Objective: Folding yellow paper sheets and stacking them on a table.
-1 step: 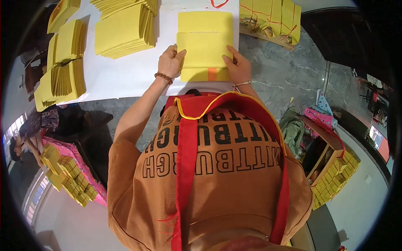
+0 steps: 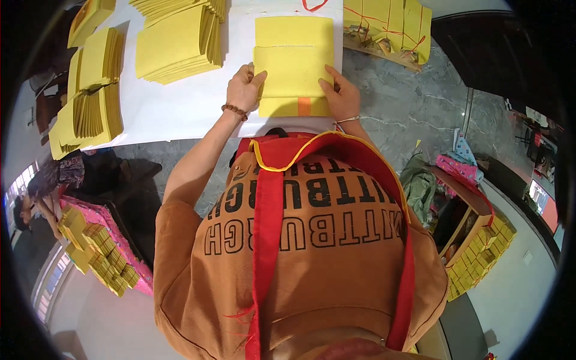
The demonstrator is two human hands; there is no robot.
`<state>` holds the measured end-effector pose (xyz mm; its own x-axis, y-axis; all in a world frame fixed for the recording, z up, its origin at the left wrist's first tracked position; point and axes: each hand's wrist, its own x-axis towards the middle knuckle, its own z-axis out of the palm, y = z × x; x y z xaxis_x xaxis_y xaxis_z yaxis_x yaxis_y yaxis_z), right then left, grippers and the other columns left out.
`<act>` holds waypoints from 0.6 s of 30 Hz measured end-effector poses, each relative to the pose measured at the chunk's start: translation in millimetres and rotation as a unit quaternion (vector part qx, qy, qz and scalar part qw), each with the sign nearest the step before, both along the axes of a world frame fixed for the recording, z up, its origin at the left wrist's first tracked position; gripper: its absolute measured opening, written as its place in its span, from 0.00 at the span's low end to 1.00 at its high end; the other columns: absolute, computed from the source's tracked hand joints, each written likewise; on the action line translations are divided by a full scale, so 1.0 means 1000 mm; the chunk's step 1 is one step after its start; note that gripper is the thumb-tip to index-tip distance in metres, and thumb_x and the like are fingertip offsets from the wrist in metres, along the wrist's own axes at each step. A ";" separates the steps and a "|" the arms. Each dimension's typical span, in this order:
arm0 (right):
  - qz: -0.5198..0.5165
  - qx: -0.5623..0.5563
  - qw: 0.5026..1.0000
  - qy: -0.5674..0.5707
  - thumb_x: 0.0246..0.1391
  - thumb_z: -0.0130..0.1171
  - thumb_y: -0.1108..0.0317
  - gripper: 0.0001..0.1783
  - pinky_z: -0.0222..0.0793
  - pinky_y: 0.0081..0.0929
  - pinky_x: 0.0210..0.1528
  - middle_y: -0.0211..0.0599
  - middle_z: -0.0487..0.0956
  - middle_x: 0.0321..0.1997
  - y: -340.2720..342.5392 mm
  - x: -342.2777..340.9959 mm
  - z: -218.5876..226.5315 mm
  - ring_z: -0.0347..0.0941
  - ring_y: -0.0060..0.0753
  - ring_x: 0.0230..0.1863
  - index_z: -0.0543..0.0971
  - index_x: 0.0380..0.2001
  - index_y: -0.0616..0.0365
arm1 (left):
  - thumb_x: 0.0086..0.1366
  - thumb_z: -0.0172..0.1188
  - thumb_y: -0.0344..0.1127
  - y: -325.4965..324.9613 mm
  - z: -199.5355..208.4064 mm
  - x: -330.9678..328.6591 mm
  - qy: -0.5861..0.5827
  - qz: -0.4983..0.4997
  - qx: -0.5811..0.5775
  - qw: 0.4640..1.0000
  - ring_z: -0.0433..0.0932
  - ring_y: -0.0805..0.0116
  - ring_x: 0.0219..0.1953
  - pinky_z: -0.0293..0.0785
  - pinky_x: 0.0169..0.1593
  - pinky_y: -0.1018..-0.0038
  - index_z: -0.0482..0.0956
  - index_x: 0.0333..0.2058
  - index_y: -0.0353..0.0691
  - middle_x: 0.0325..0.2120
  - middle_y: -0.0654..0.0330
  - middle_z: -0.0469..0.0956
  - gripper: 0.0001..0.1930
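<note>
A yellow paper packet [image 2: 293, 72] lies on the white-covered table [image 2: 180, 108] in front of me. An upper piece overlaps a longer one beneath, which shows above and below it, and an orange strip [image 2: 304, 106] crosses the near part. My left hand [image 2: 245, 89] is closed on the packet's left edge, thumb on top and the other fingers mostly hidden. Opposite it, my right hand [image 2: 341, 96] grips the right edge, its thumb and forefinger resting on the paper.
Fanned stacks of yellow paper [image 2: 177, 45] and more stacks [image 2: 99, 60] stand at the table's left. Yellow bundles tied with red string [image 2: 390, 27] lie beyond its right edge. At lower left, a person [image 2: 45, 198] is near yellow bundles on pink cloth [image 2: 129, 246].
</note>
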<state>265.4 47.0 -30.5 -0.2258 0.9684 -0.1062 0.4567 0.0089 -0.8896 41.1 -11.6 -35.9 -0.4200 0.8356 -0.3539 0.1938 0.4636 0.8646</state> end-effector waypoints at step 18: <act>0.001 -0.002 0.999 -0.034 0.45 0.58 0.59 0.21 0.67 0.32 0.27 0.47 0.74 0.19 0.004 -0.003 0.008 0.71 0.42 0.21 0.76 0.44 0.54 | 0.58 0.52 0.52 0.021 0.028 0.048 0.498 -0.309 0.195 0.786 0.57 0.54 0.57 0.52 0.56 0.55 0.65 0.53 0.47 0.55 0.53 0.60 0.27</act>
<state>262.8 50.7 -23.0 -0.2207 0.9673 -0.1247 0.5164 0.0074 -0.8563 89.2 9.6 -7.5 0.2028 0.9526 0.2266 0.9491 -0.2482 0.1939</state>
